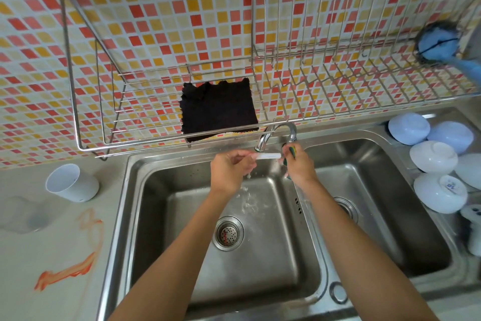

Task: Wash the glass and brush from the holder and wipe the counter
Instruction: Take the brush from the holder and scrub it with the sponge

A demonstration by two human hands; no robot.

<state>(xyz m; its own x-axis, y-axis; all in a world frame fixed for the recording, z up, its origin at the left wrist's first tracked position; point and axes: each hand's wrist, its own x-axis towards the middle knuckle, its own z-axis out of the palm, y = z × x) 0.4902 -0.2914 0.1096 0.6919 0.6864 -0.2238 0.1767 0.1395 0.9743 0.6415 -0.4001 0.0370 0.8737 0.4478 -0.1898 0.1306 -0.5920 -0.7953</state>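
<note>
Over the left sink basin point(182, 216), my left hand point(230, 173) pinches a thin white brush handle point(269, 156) and holds it level under the faucet point(276, 135). My right hand point(299, 167) grips a green and yellow scrubbing piece point(293, 152) at the handle's right end; the brush head is hidden there. Water drips below my hands. A white cup point(73, 182) lies tilted on the grey counter point(52, 281) to the left, apart from both hands.
Orange smears point(75, 266) mark the counter. A black cloth point(218, 108) lies on the wire wall rack point(338, 102), with a blue brush point(440, 43) at its right. Several upturned white bowls point(434, 156) and a white holder point(473, 227) sit right of the second basin point(377, 216).
</note>
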